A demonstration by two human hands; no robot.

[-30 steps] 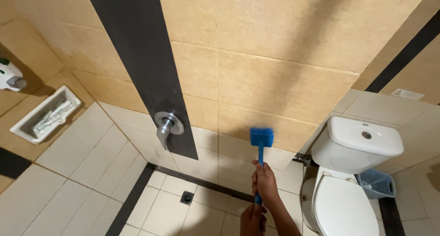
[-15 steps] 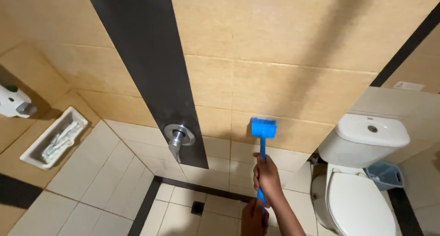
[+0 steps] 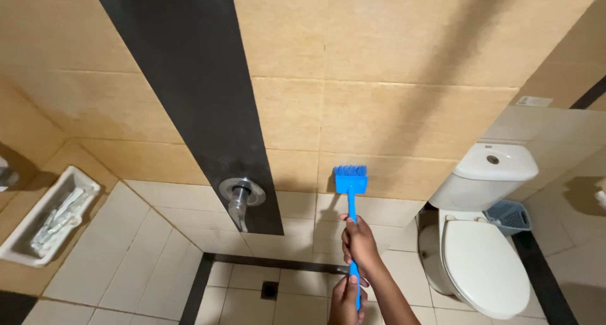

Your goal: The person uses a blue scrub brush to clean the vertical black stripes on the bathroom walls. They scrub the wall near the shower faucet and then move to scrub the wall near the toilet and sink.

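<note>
A person stood in a tiled bathroom with both hands wrapped around the handle of a blue long-handled brush [image 3: 351, 202], its bristled head pressed against the tan wall tiles [image 3: 404, 117] just above where they met the paler lower tiles. The right hand [image 3: 360, 242] was clenched around the middle of the handle, while the left hand [image 3: 346, 300] gripped its lower end, close to the bottom edge of the view. Just to the left of the brush head, a chrome shower tap [image 3: 240, 197] sat at the foot of a broad black tile stripe [image 3: 189, 85] running up the wall. A white toilet [image 3: 483, 236] with its lid down stood to the right, with a small blue basket [image 3: 509, 216] tucked beside its cistern. On the left wall, a white recessed soap tray [image 3: 47, 218] was set into the tan tiles. A dark floor drain [image 3: 269, 289] lay below the tap, inside a black tile border.
</note>
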